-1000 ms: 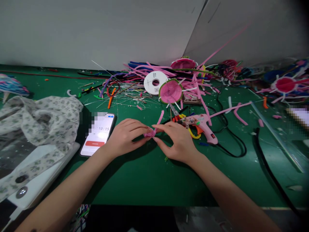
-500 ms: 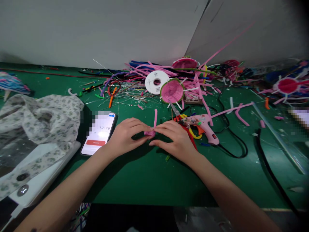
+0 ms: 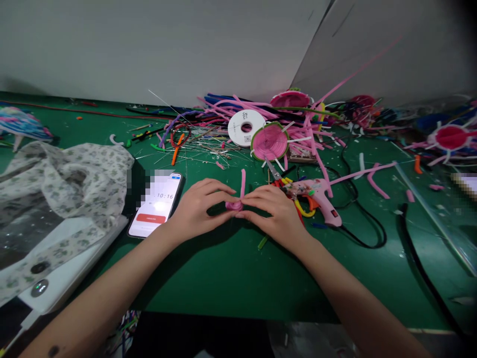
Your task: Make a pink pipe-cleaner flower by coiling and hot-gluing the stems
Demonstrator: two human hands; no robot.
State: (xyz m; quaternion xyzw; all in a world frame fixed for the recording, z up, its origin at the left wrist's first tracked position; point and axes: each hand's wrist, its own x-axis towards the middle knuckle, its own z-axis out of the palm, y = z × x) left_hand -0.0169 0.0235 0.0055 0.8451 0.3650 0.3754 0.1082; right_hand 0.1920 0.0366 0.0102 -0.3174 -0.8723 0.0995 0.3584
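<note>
- Coil, small and pink (image 3: 234, 204), held above the counter (image 3: 208, 283) between the two hands; its free tail (image 3: 243, 184) stands nearly upright at the right edge.
- Left hand (image 3: 203, 209): fingers pinched on the coil's left side, thumb below.
- Right hand (image 3: 274, 211): fingertips meet the coil where the tail rises; whether they grip it or merely press cannot be told.
- Likely fault, unwinding: if the left fingers ease while the right ones shift, the soft turns could spring open, since only fingertip pressure appears to hold them.
- Likely fault, uneven turns: pulling the tail too hard or at a slant could push the centre out of the flat or tilt one layer over another.
- Likely fault, snagging: the glue gun (image 3: 316, 194) and the scissors (image 3: 275, 171) lie near the right hand; a wide sweep of that hand could knock either.
- Compared with one second ago: the tail, then leaning to the right, is now close to vertical.
- Compared with half a second ago: the right thumb, then lower and apart from the coil, sits higher and nearer its edge; one left finger is lifted clear above the coil.
- Unchanged: the phone (image 3: 169, 201) lies beside the left hand.
</note>
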